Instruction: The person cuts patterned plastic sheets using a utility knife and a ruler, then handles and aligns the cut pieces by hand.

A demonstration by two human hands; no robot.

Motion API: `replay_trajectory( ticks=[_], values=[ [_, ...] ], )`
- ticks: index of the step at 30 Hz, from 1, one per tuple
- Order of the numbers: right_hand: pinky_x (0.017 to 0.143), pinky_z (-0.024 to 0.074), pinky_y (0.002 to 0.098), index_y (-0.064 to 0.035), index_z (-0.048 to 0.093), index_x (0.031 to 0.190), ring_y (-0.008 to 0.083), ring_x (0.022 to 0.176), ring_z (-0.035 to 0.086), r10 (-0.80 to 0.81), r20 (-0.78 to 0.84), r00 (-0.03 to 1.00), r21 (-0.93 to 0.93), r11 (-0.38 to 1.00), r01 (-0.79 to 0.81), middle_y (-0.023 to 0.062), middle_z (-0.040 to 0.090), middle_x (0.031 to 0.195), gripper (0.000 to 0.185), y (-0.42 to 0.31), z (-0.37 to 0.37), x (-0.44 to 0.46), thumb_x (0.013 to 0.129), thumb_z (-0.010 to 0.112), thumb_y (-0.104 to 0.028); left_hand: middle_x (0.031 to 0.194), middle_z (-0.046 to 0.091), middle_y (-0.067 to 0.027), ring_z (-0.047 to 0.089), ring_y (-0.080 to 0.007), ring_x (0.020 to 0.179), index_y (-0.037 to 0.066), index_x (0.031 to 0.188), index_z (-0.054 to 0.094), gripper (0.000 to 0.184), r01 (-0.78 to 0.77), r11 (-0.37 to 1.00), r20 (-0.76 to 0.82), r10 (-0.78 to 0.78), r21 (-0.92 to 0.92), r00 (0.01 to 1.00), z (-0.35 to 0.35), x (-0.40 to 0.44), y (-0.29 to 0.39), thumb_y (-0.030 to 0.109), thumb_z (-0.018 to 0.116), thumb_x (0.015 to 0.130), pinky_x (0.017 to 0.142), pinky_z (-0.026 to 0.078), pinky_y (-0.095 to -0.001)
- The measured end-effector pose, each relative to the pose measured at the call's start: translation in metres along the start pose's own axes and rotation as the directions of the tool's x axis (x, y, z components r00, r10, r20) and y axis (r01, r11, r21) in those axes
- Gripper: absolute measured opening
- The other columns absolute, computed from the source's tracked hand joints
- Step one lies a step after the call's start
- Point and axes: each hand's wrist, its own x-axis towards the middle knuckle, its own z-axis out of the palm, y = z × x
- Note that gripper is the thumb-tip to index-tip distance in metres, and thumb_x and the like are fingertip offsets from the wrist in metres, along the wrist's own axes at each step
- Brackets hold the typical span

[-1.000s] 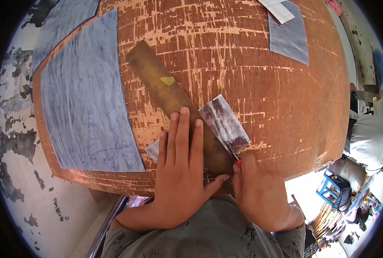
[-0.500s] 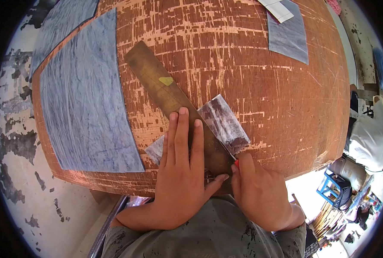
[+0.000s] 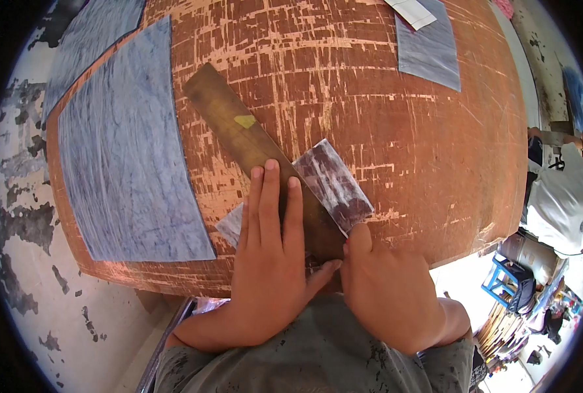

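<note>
My left hand (image 3: 269,268) lies flat on a broad brownish straightedge (image 3: 223,121), its fingers stretched along it and the thumb out to the side. Beneath the straightedge is a small brown-and-white streaked sheet (image 3: 334,187). One part of it shows on the right, and a paler corner (image 3: 229,226) pokes out on the left by my fingers. Closed at the lower right edge of the straightedge, my right hand (image 3: 393,291) grips a red-handled knife (image 3: 346,249). Most of the knife is hidden by my fingers.
Large blue-grey streaked sheets (image 3: 128,150) lie on the left of the scratched wooden board (image 3: 435,157). A smaller blue-grey piece (image 3: 429,59) with a white strip (image 3: 413,13) on it lies at the upper right. Beyond the board stands a blue stool (image 3: 498,281); a person (image 3: 560,196) is at the right.
My right hand has drawn the knife slightly down along the straightedge toward my body, and its blade shows less. My left hand stays pressed on the straightedge. The whole view has shifted a little.
</note>
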Motion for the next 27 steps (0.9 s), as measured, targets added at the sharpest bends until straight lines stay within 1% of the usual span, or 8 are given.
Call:
replay_trajectory(
  ticks=[6, 8, 12, 14, 17, 18, 20, 27],
  values=[
    [0.055, 0.0619, 0.0429, -0.0005, 0.055, 0.102, 0.0343, 0.067, 0.078, -0.004, 0.04, 0.999, -0.055, 0.998, 0.007, 0.018, 0.073, 0.075, 0.019, 0.002, 0.001, -0.004, 0.102, 0.062, -0.018, 0.172, 0.02, -0.0386, 0.023, -0.058, 0.161, -0.015, 0.161, 0.033, 0.115, 0.002, 1.0, 0.002, -0.002, 0.001, 1.0, -0.001, 0.0, 0.002, 0.033, 0.095, 0.077, 0.129, 0.034, -0.0608],
    [0.056, 0.0623, 0.0439, -0.0009, 0.054, 0.102, 0.0356, 0.068, 0.079, 0.014, 0.062, 0.998, 0.013, 1.0, -0.015, 0.0192, 0.074, 0.076, 0.018, 0.007, 0.004, -0.01, 0.102, 0.061, -0.017, 0.172, 0.019, -0.0383, 0.022, -0.0576, 0.161, -0.015, 0.161, 0.033, 0.114, 0.002, 1.0, -0.001, -0.002, 0.003, 1.0, -0.002, 0.0, 0.001, 0.033, 0.094, 0.078, 0.129, 0.034, -0.0607],
    [0.057, 0.0626, 0.044, -0.0011, 0.054, 0.101, 0.036, 0.069, 0.079, 0.021, 0.037, 0.999, 0.014, 1.0, -0.021, 0.02, 0.074, 0.076, 0.018, 0.009, 0.008, -0.017, 0.102, 0.061, -0.017, 0.173, 0.017, -0.0375, 0.021, -0.0566, 0.162, -0.015, 0.161, 0.032, 0.114, 0.003, 1.0, 0.005, -0.003, 0.012, 1.0, 0.0, -0.001, 0.001, 0.036, 0.093, 0.08, 0.13, 0.032, -0.0606],
    [0.057, 0.0622, 0.0435, -0.0012, 0.053, 0.1, 0.036, 0.069, 0.079, 0.024, 0.068, 0.997, -0.003, 1.0, -0.024, 0.0196, 0.074, 0.075, 0.018, 0.012, 0.01, -0.021, 0.101, 0.061, -0.017, 0.173, 0.017, -0.0373, 0.021, -0.0565, 0.162, -0.015, 0.161, 0.032, 0.114, 0.003, 1.0, 0.014, -0.004, 0.017, 1.0, 0.0, -0.001, 0.001, 0.037, 0.093, 0.08, 0.13, 0.032, -0.0606],
    [0.056, 0.0618, 0.0439, -0.0017, 0.052, 0.099, 0.0362, 0.068, 0.078, -0.01, 0.037, 0.999, -0.067, 0.998, 0.013, 0.0188, 0.073, 0.074, 0.017, 0.019, 0.019, -0.03, 0.1, 0.062, -0.016, 0.174, 0.017, -0.037, 0.02, -0.0564, 0.162, -0.015, 0.162, 0.031, 0.115, 0.003, 1.0, 0.015, -0.004, 0.024, 1.0, -0.001, -0.001, 0.0, 0.038, 0.093, 0.081, 0.13, 0.032, -0.0604],
    [0.056, 0.0618, 0.0439, -0.0017, 0.052, 0.099, 0.0362, 0.068, 0.078, -0.011, 0.038, 0.999, -0.068, 0.998, 0.014, 0.0188, 0.073, 0.074, 0.017, 0.02, 0.018, -0.031, 0.1, 0.062, -0.016, 0.174, 0.017, -0.037, 0.02, -0.0563, 0.163, -0.015, 0.162, 0.031, 0.115, -0.002, 1.0, 0.01, 0.002, 0.026, 1.0, -0.001, -0.002, 0.0, 0.038, 0.093, 0.081, 0.13, 0.032, -0.0602],
    [0.054, 0.0613, 0.0448, -0.0007, 0.052, 0.101, 0.0363, 0.066, 0.078, -0.023, 0.001, 1.0, 0.008, 1.0, 0.023, 0.0179, 0.072, 0.073, 0.017, 0.021, 0.018, -0.032, 0.1, 0.061, -0.015, 0.174, 0.017, -0.037, 0.02, -0.0562, 0.163, -0.015, 0.162, 0.031, 0.115, -0.004, 1.0, 0.01, 0.003, 0.03, 1.0, -0.001, -0.002, 0.001, 0.039, 0.093, 0.081, 0.13, 0.032, -0.0602],
    [0.054, 0.0606, 0.0455, -0.0023, 0.052, 0.105, 0.0356, 0.063, 0.077, 0.026, 0.018, 0.999, -0.02, 0.999, -0.026, 0.0173, 0.073, 0.077, 0.02, 0.019, 0.012, -0.039, 0.104, 0.062, -0.019, 0.173, 0.017, -0.0374, 0.019, -0.0564, 0.163, -0.015, 0.162, 0.031, 0.115, 0.003, 1.0, 0.015, -0.004, 0.025, 1.0, -0.001, -0.001, 0.0, 0.037, 0.093, 0.081, 0.13, 0.033, -0.061]
  ],
)
